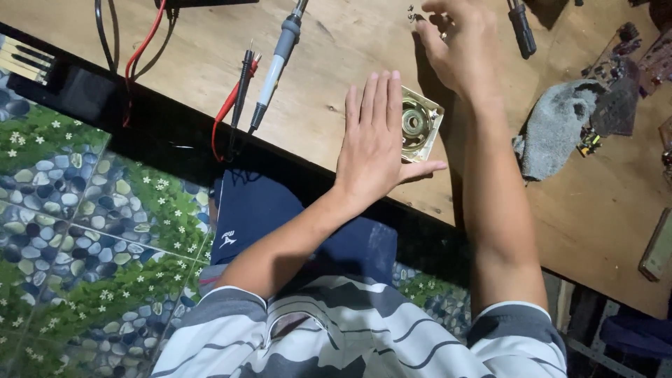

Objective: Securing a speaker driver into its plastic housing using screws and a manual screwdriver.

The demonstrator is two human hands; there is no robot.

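Left hand (374, 136), flat with fingers together and extended, rests beside a small square-framed speaker (418, 126) lying on the wooden tabletop (336, 63), cone opening facing upward, frame corners set diagonally. Right hand (458, 45) reaches small metal parts (414, 12); its grip cannot be told.

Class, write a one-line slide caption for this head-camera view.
Left hand flat beside a small speaker on a wooden bench; right hand reaches toward small screws.

Dim warm overhead light, soft shadows under both arms, dark corners, slight motion blur, mild edge distortion.
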